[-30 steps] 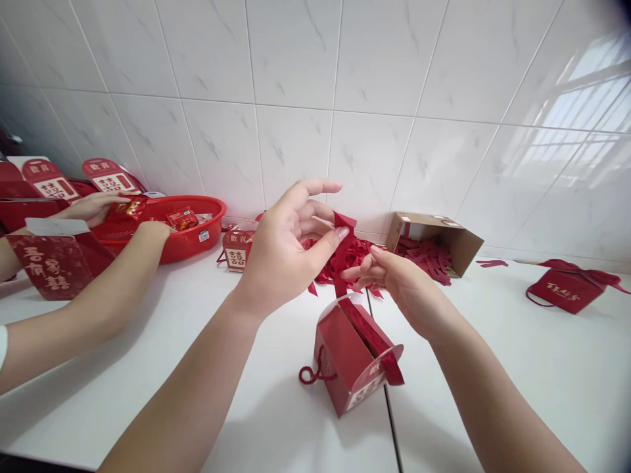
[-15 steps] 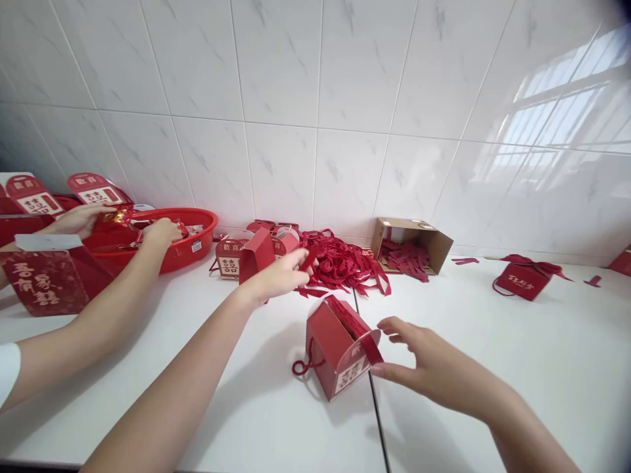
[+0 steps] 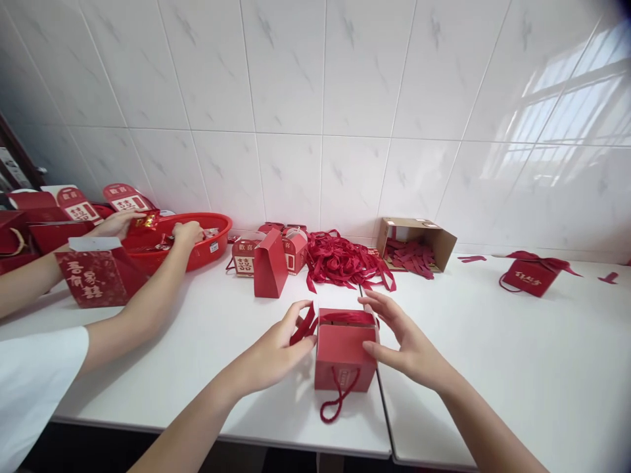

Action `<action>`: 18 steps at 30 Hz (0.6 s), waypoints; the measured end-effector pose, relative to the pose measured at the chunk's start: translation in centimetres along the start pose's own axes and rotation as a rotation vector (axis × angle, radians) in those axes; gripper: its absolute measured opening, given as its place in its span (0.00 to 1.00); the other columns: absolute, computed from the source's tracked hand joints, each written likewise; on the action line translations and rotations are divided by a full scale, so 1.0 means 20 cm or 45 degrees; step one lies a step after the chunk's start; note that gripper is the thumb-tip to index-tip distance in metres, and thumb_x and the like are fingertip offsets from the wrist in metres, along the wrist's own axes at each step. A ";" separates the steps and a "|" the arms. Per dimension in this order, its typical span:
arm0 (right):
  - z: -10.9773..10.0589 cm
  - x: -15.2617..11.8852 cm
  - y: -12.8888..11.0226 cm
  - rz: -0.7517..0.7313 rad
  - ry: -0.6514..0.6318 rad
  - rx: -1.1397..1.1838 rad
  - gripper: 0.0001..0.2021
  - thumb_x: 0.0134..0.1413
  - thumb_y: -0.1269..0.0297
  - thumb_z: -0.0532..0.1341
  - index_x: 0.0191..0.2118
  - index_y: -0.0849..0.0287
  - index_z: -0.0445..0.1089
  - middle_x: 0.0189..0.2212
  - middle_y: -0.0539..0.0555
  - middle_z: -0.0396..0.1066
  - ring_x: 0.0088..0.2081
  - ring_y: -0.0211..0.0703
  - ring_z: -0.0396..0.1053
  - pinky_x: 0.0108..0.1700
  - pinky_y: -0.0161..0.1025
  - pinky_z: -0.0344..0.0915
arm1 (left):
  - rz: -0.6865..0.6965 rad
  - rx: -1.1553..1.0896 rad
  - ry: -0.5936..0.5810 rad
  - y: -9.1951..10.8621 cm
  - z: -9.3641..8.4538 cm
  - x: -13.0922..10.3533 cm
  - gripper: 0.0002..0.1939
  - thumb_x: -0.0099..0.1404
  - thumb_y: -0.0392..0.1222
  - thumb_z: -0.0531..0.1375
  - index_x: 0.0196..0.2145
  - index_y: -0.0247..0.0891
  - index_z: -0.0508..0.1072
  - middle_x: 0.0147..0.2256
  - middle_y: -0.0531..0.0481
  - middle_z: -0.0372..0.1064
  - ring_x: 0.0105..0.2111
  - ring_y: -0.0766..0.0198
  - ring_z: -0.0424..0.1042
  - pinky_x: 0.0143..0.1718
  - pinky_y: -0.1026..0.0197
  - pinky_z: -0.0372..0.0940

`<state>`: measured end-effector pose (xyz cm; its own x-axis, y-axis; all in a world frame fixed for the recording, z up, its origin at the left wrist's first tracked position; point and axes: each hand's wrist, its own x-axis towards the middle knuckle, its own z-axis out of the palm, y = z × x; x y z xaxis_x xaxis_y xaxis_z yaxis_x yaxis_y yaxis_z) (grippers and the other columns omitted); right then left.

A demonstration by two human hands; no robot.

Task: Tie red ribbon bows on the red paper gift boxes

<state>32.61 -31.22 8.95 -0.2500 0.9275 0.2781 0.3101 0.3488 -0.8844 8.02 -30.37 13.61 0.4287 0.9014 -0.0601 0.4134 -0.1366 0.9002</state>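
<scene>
A red gift box (image 3: 345, 355) stands on the white table in front of me, with its corded side towards me. A red ribbon (image 3: 348, 317) runs across its top, and a twisted red cord (image 3: 340, 397) hangs down its front. My left hand (image 3: 288, 338), at the box's left side, has the ribbon's loose end between thumb and fingers. Around the box's right end is my right hand (image 3: 401, 338), its thumb on the front face and its other fingers at the top rear edge.
Behind lie a ribbon pile (image 3: 342, 259), a cardboard box (image 3: 446, 246) of ribbon pieces and several small red boxes. A bow-topped box (image 3: 530, 277) stands right. At left, another person's hands are at a red basket (image 3: 217, 240), near a large red box (image 3: 96, 282).
The gift box has turned so its corded side faces me. My left hand has come down from near the ribbon pile to its left side. My right hand has closed in on its right end.
</scene>
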 end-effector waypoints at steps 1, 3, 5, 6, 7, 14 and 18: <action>-0.01 0.01 -0.02 -0.036 -0.004 -0.088 0.31 0.52 0.64 0.61 0.60 0.47 0.50 0.60 0.55 0.55 0.62 0.46 0.52 0.61 0.49 0.52 | -0.013 0.012 0.001 -0.01 0.00 -0.01 0.26 0.64 0.50 0.53 0.59 0.47 0.54 0.47 0.47 0.67 0.39 0.60 0.68 0.42 0.59 0.62; -0.02 0.03 -0.07 -0.082 -0.049 -0.270 0.25 0.51 0.68 0.60 0.56 0.50 0.57 0.55 0.55 0.61 0.56 0.46 0.60 0.57 0.48 0.57 | -0.022 0.015 0.023 -0.02 0.01 -0.02 0.27 0.64 0.51 0.53 0.60 0.47 0.53 0.44 0.48 0.68 0.37 0.61 0.68 0.42 0.58 0.62; -0.02 0.05 -0.12 -0.116 -0.099 -0.432 0.18 0.49 0.71 0.58 0.48 0.54 0.64 0.48 0.55 0.64 0.47 0.46 0.64 0.51 0.46 0.62 | -0.004 0.002 0.063 -0.04 0.02 -0.01 0.28 0.64 0.50 0.53 0.60 0.45 0.53 0.41 0.48 0.69 0.37 0.60 0.68 0.42 0.57 0.62; -0.01 0.06 -0.14 -0.117 -0.118 -0.506 0.15 0.48 0.73 0.57 0.44 0.55 0.65 0.45 0.55 0.65 0.44 0.45 0.65 0.48 0.45 0.64 | 0.010 -0.008 0.077 -0.05 0.03 -0.01 0.28 0.64 0.50 0.53 0.59 0.44 0.53 0.41 0.48 0.69 0.38 0.60 0.68 0.42 0.57 0.62; -0.01 0.07 -0.16 -0.106 -0.128 -0.576 0.13 0.47 0.73 0.56 0.41 0.56 0.66 0.42 0.55 0.65 0.42 0.45 0.64 0.45 0.45 0.64 | 0.026 -0.016 0.086 -0.06 0.04 0.00 0.27 0.64 0.49 0.53 0.59 0.43 0.54 0.41 0.48 0.69 0.39 0.60 0.68 0.43 0.57 0.62; 0.09 0.11 -0.19 -0.059 -0.147 -0.858 0.10 0.45 0.75 0.56 0.33 0.56 0.70 0.37 0.56 0.63 0.41 0.48 0.63 0.43 0.45 0.63 | 0.136 -0.024 0.107 -0.09 0.07 0.02 0.16 0.64 0.47 0.54 0.48 0.41 0.62 0.44 0.47 0.68 0.43 0.59 0.68 0.45 0.59 0.63; 0.11 0.09 -0.16 -0.029 -0.068 -0.671 0.09 0.51 0.68 0.58 0.39 0.57 0.69 0.43 0.58 0.63 0.46 0.49 0.62 0.49 0.47 0.63 | 0.098 -0.042 0.099 -0.10 0.07 0.02 0.16 0.64 0.46 0.54 0.48 0.41 0.61 0.43 0.47 0.67 0.41 0.60 0.68 0.42 0.60 0.63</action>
<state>29.23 -30.91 11.46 -0.3037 0.9156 0.2635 0.7195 0.4017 -0.5665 8.38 -30.33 11.14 0.3937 0.9182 0.0424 0.3547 -0.1944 0.9145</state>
